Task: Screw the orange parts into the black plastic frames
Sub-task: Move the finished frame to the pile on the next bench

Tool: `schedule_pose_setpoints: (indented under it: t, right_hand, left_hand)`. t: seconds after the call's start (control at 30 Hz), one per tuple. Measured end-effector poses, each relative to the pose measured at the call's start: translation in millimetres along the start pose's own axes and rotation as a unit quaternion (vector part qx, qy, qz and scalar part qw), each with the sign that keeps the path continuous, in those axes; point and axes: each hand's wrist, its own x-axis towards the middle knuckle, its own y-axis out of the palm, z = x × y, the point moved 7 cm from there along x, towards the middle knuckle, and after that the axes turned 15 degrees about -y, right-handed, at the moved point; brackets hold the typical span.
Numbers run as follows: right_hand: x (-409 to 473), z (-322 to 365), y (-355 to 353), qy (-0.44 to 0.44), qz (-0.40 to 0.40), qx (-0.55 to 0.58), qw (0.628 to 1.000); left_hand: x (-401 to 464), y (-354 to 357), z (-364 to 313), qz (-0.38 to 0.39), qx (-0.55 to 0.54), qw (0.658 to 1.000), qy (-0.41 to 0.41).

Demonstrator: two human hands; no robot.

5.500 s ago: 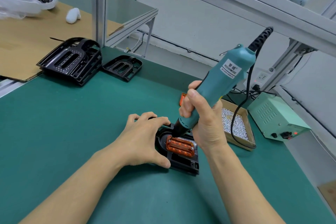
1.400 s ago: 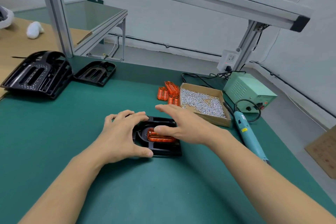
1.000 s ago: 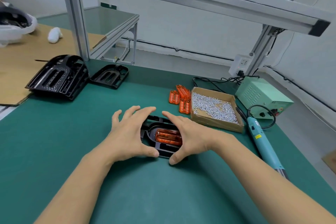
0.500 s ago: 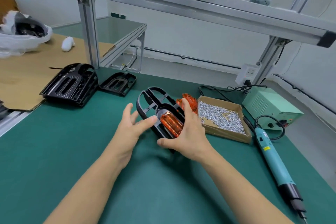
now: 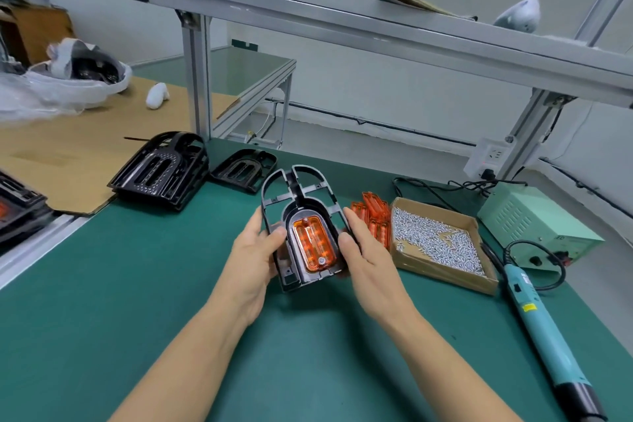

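Cardboard box (image 5: 442, 276) brims with screws (image 5: 435, 243); beside it, left hand (image 5: 255, 259) and right hand (image 5: 368, 259) clasp the black frame (image 5: 301, 195) bearing its orange part (image 5: 312, 243).

I see bare green mat (image 5: 102, 284) open on my left. To the right, loose orange parts (image 5: 373, 216), the screw box (image 5: 442, 271) and the screwdriver (image 5: 544, 329) crowd the way.

A black plastic frame (image 5: 298, 212) is held up off the mat, tilted, with fingers (image 5: 346, 243) touching both its long sides. A shiny orange part (image 5: 312, 243) sits in its middle, between the fingers. More orange parts (image 5: 375, 216) lie piled just past the right fingers.
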Motion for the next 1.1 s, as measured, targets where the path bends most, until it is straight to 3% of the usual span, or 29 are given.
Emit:
schedule_pose_setpoints:
  t: [0.27,0.63,0.9,1.1]
  right_hand:
    - [17,6,27,-0.001,-0.002,0.092,0.996]
    - [63,53,135,0.011,0.088,0.229,0.969]
    - [87,115,210,-0.017,0.171,0.261,0.950]
    - [93,162,261,-0.089,0.222,0.214,0.947]
  left_hand:
    - [-10,-24,-19,-0.109,0.011,0.992,0.063]
    - [-42,-123,-65,-0.255,0.013,0.962,0.101]
    - [-74,-199,-108,-0.391,0.035,0.911,0.125]
    - [-111,-249,-141,-0.480,0.080,0.858,0.164]
